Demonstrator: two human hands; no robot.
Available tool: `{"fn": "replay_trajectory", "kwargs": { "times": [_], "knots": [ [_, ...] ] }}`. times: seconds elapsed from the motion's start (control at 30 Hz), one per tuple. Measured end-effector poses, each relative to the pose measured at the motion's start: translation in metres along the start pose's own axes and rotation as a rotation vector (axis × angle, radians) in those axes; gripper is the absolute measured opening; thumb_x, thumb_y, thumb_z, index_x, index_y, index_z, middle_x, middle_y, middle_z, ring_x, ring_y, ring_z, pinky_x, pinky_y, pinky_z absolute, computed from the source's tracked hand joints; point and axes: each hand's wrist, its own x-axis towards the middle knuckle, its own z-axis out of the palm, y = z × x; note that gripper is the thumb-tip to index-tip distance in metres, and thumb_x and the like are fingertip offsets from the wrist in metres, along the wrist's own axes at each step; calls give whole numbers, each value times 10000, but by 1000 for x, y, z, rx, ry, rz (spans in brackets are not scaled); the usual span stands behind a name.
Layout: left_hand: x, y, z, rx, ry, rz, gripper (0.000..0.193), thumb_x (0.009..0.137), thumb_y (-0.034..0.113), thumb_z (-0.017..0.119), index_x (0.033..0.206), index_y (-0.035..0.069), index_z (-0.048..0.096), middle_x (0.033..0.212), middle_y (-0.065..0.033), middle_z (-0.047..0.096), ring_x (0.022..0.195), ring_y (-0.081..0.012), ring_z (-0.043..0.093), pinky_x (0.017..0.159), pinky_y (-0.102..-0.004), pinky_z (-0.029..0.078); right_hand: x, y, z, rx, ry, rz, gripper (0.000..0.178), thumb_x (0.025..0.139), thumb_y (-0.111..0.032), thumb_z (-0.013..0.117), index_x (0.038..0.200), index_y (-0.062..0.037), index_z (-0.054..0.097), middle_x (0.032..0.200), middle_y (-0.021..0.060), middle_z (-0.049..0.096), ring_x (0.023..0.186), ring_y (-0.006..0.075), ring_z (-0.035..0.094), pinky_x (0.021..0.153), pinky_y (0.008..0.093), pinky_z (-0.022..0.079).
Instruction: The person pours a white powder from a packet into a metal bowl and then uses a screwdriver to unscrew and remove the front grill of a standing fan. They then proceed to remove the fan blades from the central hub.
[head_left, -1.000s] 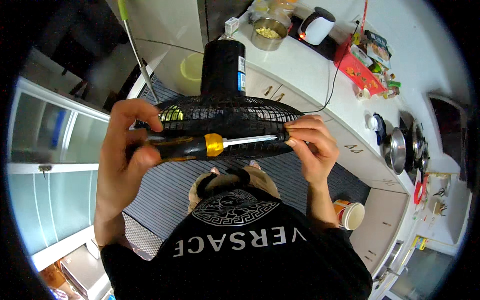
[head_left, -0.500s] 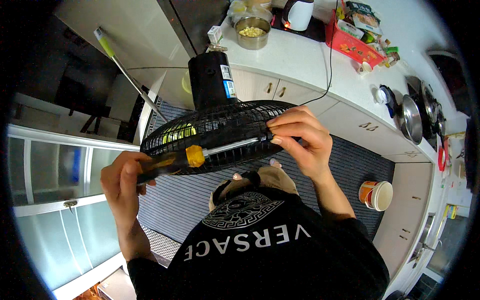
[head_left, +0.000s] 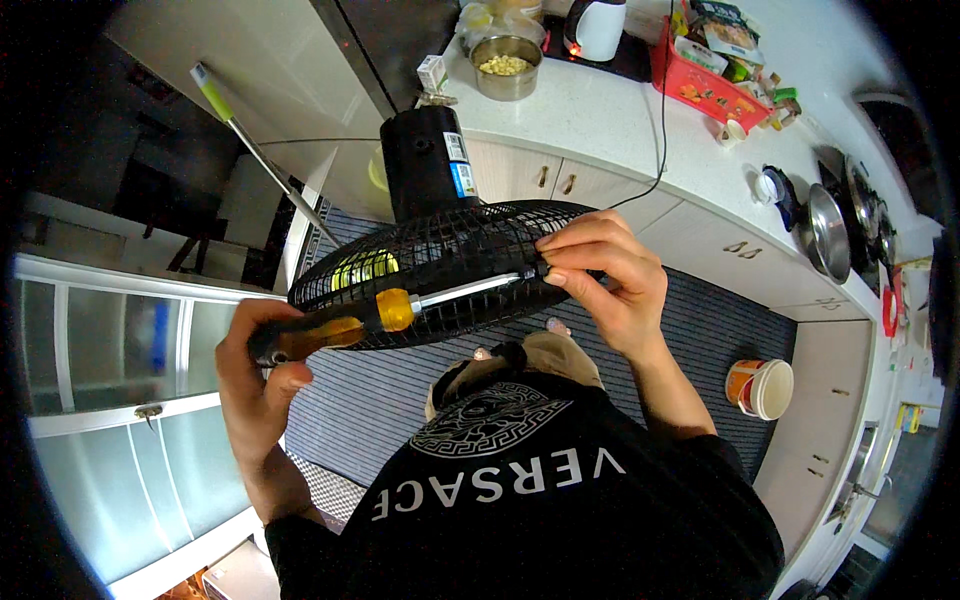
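Observation:
A black fan with a round wire grille is in front of me, its dark motor housing towards the counter. My left hand is around the handle end of a screwdriver with a yellow-and-black handle, its thumb lifted off below the handle. The screwdriver's metal shaft runs right along the grille, its tip at a small dark part on the rim. There my right hand pinches the grille's edge between thumb and fingers. What exactly the tip touches is too small to tell.
Behind the fan runs a white counter with a metal pot, an electric kettle and a red basket. A pole with a green grip leans at left. A bucket stands on the striped mat at right.
The screwdriver handle has turned in my left hand, and that thumb has moved down off it. My right hand keeps its pinch on the rim. The whole view has shifted slightly.

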Motion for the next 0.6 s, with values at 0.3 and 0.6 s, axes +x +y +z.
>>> {"fn": "replay_trajectory", "kwargs": {
  "times": [0.3, 0.6],
  "knots": [
    [6, 6, 22, -94, 166, 21, 635, 775, 594, 534, 1023, 12, 474, 928, -84, 523, 575, -60, 430, 494, -168, 347, 2, -3, 2, 3, -3, 1, 92, 684, -50, 684, 764, -31, 643, 854, 70, 642, 804, 214, 585, 732, 316, 426],
    [-1, 11, 17, -284, 26, 96, 495, 556, -97, 468, 1024, 55, 408, 1140, -164, 403, 875, -151, 484, 799, -261, 436, -2, -3, 2, -14, 39, 47, 104, 676, -46, 688, 767, -23, 644, 866, 72, 645, 813, 220, 585, 753, 327, 430]
  ]
}}
